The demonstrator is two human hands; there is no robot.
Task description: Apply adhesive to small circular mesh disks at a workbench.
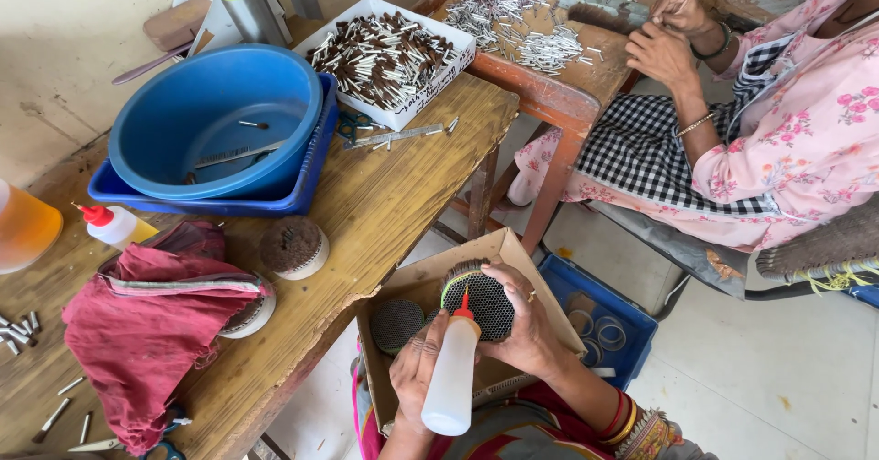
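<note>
**A:** What worries me first is the counter. The blue basin sits in a blue tray near its edge, and the red cloth is heaped over a round bundle by the front lip. A knock from my elbow could send either one down.

**B:** And the cardboard box on the lap?

**A:** It is tilted, with another round bundle loose inside. If my knees shift, I judge it could slide toward the blue crate on the floor.

**B:** The hands?

**A:** My right hand has its grip curled around the round brush head, held above the box. My left hand has its grip wrapped about the white squeeze bottle, the red nozzle touching the dark face of the brush head.

**B:** So the risk there?

**A:** Too hard a squeeze could flood the face and run onto my fingers, and a slick grip could drop the head. The other person's hands work well apart at the far table.
</note>
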